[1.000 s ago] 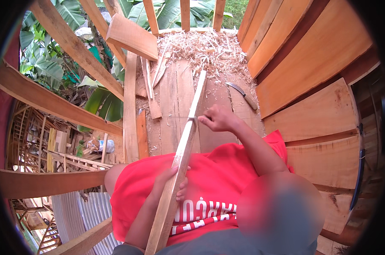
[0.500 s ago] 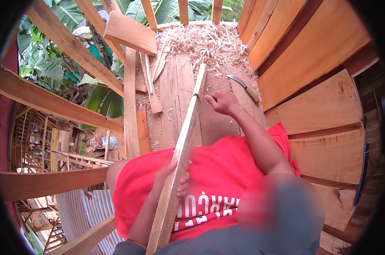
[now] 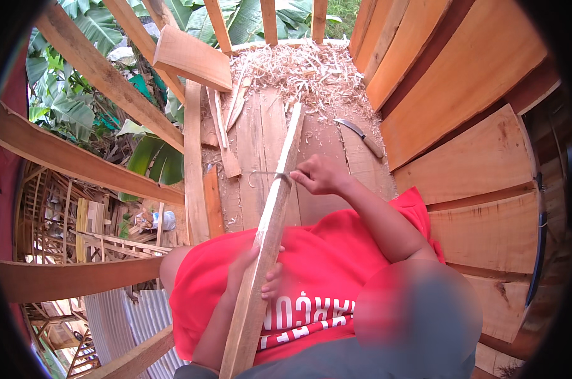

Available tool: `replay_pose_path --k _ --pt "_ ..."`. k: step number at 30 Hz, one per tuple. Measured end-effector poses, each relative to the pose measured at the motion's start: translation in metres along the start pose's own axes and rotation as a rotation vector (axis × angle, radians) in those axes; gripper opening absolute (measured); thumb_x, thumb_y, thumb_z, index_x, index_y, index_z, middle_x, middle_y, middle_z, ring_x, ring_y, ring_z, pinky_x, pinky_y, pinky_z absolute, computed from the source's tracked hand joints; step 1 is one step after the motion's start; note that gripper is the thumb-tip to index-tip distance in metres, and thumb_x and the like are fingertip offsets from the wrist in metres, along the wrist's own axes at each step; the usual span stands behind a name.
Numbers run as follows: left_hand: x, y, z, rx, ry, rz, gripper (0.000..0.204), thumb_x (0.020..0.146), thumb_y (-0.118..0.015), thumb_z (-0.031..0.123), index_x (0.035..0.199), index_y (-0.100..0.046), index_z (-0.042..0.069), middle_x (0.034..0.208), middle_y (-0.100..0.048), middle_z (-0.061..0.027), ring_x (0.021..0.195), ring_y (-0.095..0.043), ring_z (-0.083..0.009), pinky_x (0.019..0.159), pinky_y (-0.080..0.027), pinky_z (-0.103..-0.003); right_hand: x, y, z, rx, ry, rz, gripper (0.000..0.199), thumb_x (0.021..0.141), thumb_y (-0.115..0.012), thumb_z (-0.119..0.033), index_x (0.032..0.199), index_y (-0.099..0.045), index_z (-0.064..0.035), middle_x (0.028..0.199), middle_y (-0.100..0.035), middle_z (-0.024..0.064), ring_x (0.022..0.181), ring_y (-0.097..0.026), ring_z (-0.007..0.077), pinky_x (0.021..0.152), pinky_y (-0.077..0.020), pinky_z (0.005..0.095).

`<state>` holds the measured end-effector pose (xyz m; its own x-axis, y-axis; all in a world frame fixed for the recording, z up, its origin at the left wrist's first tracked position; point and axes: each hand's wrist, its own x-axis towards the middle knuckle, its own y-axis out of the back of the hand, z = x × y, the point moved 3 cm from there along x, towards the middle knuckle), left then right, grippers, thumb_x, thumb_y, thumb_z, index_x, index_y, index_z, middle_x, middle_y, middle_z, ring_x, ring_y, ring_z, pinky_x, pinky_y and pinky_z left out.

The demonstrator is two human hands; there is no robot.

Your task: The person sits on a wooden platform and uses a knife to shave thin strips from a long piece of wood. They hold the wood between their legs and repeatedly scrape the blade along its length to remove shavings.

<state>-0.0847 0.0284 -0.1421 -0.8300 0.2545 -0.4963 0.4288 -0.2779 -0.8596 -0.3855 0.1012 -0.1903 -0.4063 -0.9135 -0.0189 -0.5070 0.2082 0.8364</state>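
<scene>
A long squared wooden bar (image 3: 248, 319) slants up from my lap, its upper face pale and bright. My left hand (image 3: 237, 268) wraps round its middle, fingers curling over the right side. Higher up, my right hand (image 3: 322, 175) is closed beside the bar. A thin knife blade (image 3: 282, 176) juts from that fist and lies across the bar's upper face, its tip past the left edge. The knife's handle is hidden inside the fist. A second, curved knife (image 3: 362, 137) with a wooden handle lies on the floorboards beyond my right hand.
Curly wood shavings (image 3: 298, 69) heap at the far end of the plank floor (image 3: 251, 126). A thick wooden block (image 3: 193, 58) rests at the far left, near loose strips (image 3: 229, 155). Slatted rails (image 3: 90, 155) stand left; wide boards (image 3: 463, 82) line the right.
My right hand has drawn the knife down along the bar toward me. The bar's far end has dipped slightly nearer. My left hand keeps its hold.
</scene>
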Motion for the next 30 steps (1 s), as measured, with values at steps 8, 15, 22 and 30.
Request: replay_pose_path --k 8,15,22,30 --pt "0.002 0.000 -0.001 -0.088 0.006 -0.055 0.061 0.103 -0.036 0.051 0.139 -0.041 0.003 0.077 -0.046 -0.0098 0.051 -0.045 -0.0166 0.044 -0.043 -0.029 0.004 -0.006 0.036 0.115 -0.019 0.162 0.046 0.099 -0.055 -0.040 0.070 -0.062 -0.0046 0.061 -0.060 0.0209 0.061 -0.062 0.0414 0.059 -0.0462 0.0523" --pt "0.004 0.001 0.000 -0.179 0.004 -0.086 0.062 0.103 -0.036 0.052 0.141 -0.040 0.003 0.077 -0.046 -0.0101 0.051 -0.044 -0.0169 0.044 -0.042 -0.030 -0.001 -0.004 0.024 0.040 -0.033 0.133 0.051 0.098 -0.053 -0.045 0.067 -0.065 -0.0055 0.066 -0.064 0.0202 0.063 -0.063 0.0413 0.060 -0.0487 0.0524" --pt "-0.003 0.001 0.003 -0.175 -0.014 -0.106 0.063 0.103 -0.038 0.053 0.141 -0.040 0.002 0.079 -0.046 -0.0101 0.052 -0.044 -0.0176 0.045 -0.042 -0.031 -0.009 -0.022 -0.013 0.002 0.232 0.226 0.049 0.096 -0.057 -0.046 0.062 -0.058 -0.0093 0.054 -0.055 0.0174 0.053 -0.059 0.0406 0.051 -0.0441 0.0508" --pt "0.003 0.000 0.007 -0.136 -0.037 -0.130 0.061 0.103 -0.039 0.051 0.142 -0.040 0.003 0.079 -0.046 -0.0099 0.053 -0.044 -0.0172 0.045 -0.041 -0.029 -0.017 -0.009 -0.044 -0.004 0.140 0.205 0.049 0.096 -0.057 -0.045 0.063 -0.060 -0.0084 0.054 -0.056 0.0165 0.053 -0.060 0.0392 0.051 -0.0450 0.0505"
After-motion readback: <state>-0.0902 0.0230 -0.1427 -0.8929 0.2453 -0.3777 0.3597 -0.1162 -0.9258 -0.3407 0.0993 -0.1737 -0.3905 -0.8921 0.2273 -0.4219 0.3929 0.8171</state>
